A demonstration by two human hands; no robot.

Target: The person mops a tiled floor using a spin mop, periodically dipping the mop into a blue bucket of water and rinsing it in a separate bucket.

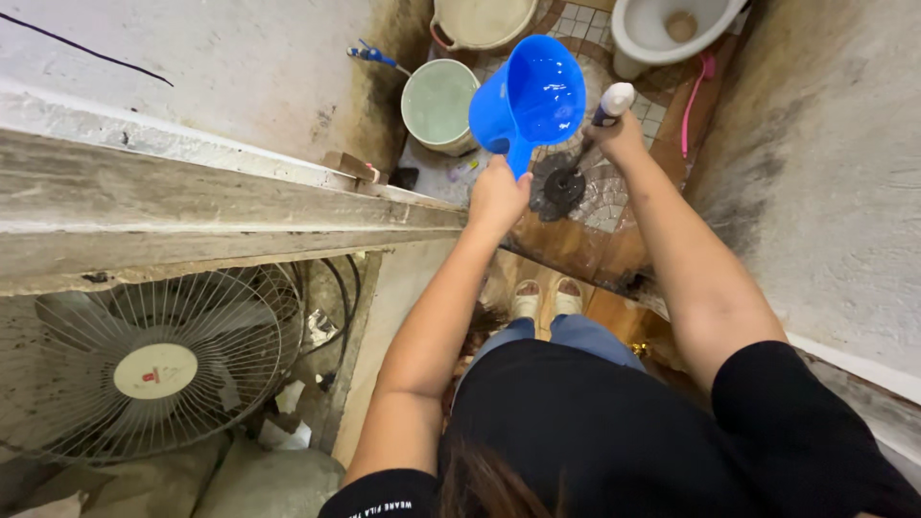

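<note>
My left hand (497, 195) grips the handle of a blue plastic water dipper (531, 99) with water in it, held out over the tiled bathroom floor (614, 197). My right hand (619, 134) is closed on the white top of a long-handled brush (611, 104). The brush's dark round head (559, 186) rests on the floor below the dipper. My feet in light sandals (547, 297) stand at the wet threshold.
A pale green bucket (438, 104) full of water stands left of the dipper, a larger basin (483, 21) behind it. A white toilet bowl (672, 29) is at the top right. Stained walls close both sides. A wire-guard fan (153, 364) sits lower left.
</note>
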